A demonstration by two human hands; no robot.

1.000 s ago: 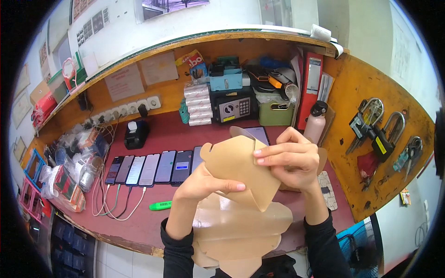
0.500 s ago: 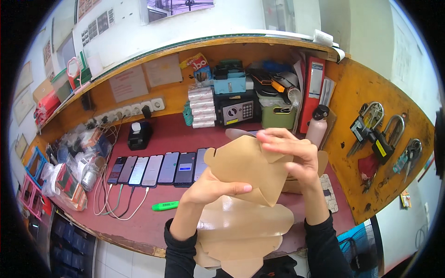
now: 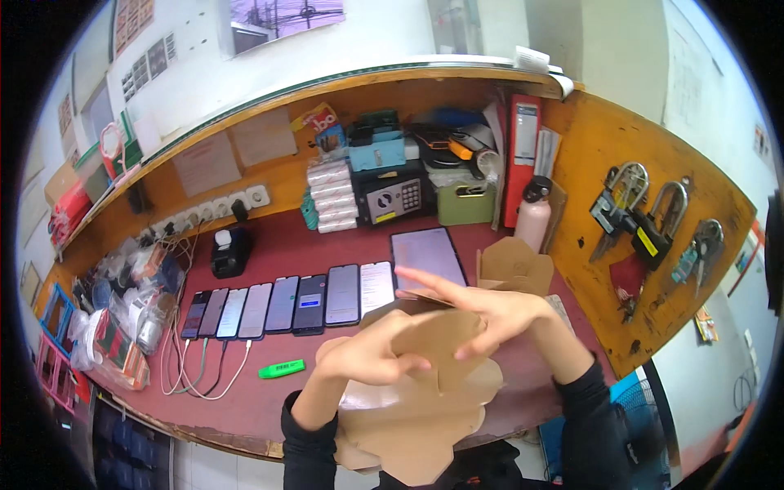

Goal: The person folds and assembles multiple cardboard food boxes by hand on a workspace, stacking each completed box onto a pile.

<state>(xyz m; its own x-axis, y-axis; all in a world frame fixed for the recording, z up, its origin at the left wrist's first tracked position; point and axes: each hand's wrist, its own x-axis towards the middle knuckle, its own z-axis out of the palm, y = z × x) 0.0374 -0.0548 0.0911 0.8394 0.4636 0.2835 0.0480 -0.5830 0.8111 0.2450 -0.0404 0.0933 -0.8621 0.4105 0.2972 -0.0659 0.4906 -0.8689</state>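
Hands [image 3: 371,351] gripping brown carton [image 3: 441,347] from both sides, lower than half second ago; tablet [image 3: 427,255] behind now mostly uncovered.

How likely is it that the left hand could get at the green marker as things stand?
Probably yes: the green marker lies uncovered on the desk, left of the left hand. But that hand holds the folded brown cardboard, so it would likely need to let go first.
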